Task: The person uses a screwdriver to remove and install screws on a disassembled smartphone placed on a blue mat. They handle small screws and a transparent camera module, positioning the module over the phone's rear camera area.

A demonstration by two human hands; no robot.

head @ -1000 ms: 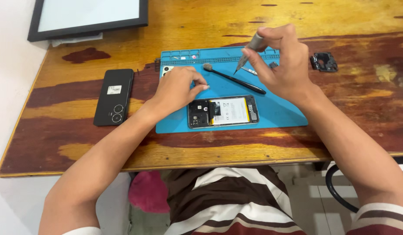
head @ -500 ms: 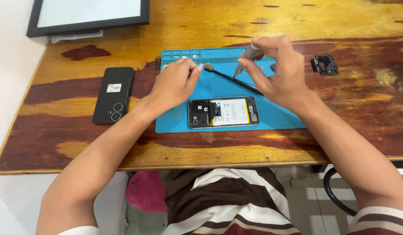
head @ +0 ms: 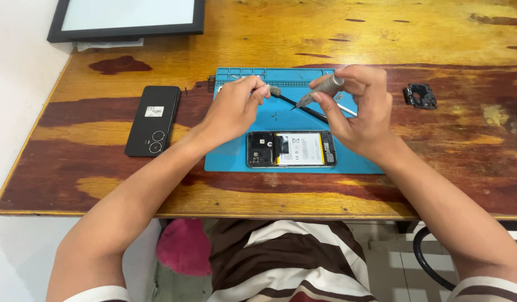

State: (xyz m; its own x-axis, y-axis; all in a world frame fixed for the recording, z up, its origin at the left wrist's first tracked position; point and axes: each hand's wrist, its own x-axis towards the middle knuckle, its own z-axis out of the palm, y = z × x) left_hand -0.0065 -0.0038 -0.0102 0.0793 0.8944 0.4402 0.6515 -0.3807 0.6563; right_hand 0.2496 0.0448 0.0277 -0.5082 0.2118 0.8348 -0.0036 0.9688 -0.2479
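An opened phone with its battery showing lies on a blue work mat. My right hand hovers above the phone's far right side and grips a grey screwdriver, tip pointing left and down. My left hand rests over the mat's left part. Its fingertips are pinched together next to the head of a thin black brush that lies on the mat. Whether something tiny sits between those fingertips is too small to see.
A black phone back cover lies left of the mat on the wooden table. A small black part sits to the right. A black-framed white panel lies at the far left. A dark cable hangs below the table's front edge.
My left hand has left the phone's left end and moved away from me to the brush head, fingers now pinched. My right hand still holds the screwdriver, shifted a little.
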